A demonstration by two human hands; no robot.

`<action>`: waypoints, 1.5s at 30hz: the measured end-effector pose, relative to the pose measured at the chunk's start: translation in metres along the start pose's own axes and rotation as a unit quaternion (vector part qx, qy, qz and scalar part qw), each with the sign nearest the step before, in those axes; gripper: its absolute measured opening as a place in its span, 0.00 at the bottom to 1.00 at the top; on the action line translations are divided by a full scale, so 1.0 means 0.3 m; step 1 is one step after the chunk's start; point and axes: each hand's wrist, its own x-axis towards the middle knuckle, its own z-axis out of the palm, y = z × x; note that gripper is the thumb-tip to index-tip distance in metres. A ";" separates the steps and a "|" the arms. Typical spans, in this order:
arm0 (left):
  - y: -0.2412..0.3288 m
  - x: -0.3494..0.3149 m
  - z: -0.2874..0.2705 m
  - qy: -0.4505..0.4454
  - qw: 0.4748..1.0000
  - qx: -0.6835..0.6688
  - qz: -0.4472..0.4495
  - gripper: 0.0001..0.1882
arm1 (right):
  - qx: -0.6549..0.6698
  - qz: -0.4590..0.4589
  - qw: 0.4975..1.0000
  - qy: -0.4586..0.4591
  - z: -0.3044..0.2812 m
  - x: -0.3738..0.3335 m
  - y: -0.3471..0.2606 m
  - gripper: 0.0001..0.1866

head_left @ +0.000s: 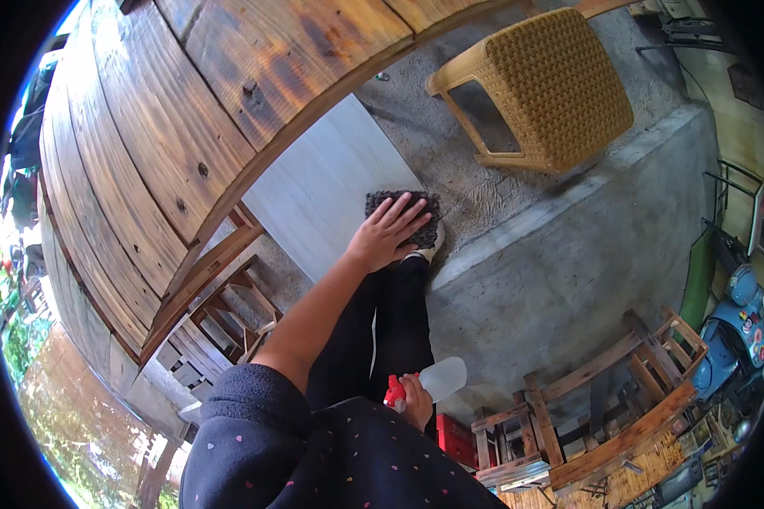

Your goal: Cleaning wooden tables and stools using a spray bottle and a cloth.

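My left hand [390, 233] holds a dark, rough-textured cloth [428, 209], with its fingers spread over the top. The cloth is over the right edge of a pale board with faint streaks [331, 170], close to my shoe [433, 243]; I cannot tell how firmly it presses there. Near my waist, my right hand [415, 402] is closed around a spray bottle with a red head [392, 391] and a translucent white body [444, 378]. The bottle is tilted on its side, its base pointing to the right. Part of the right hand is hidden by my dark dotted top.
A wooden plank table [170, 110] curves over the upper left, overlapping the board. A tan woven-pattern stool [560, 89] stands at upper right by a low concrete ledge [552, 229]. Wooden chairs [586, 382], a red box [457, 441] and a blue scooter [730, 339] are at lower right.
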 end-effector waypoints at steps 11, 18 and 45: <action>-0.438 -0.089 -0.109 0.094 0.943 0.015 -0.320 0.36 | -0.001 0.005 1.000 -0.031 -0.015 0.011 -0.007 0.22; -0.510 -0.308 -0.051 0.028 0.826 -0.029 -0.563 0.36 | 0.011 0.040 0.997 -0.066 -0.004 -0.013 0.036 0.20; -0.263 -0.514 0.009 -0.014 0.951 0.000 -0.309 0.39 | 0.035 0.083 0.996 0.007 -0.007 0.020 -0.030 0.19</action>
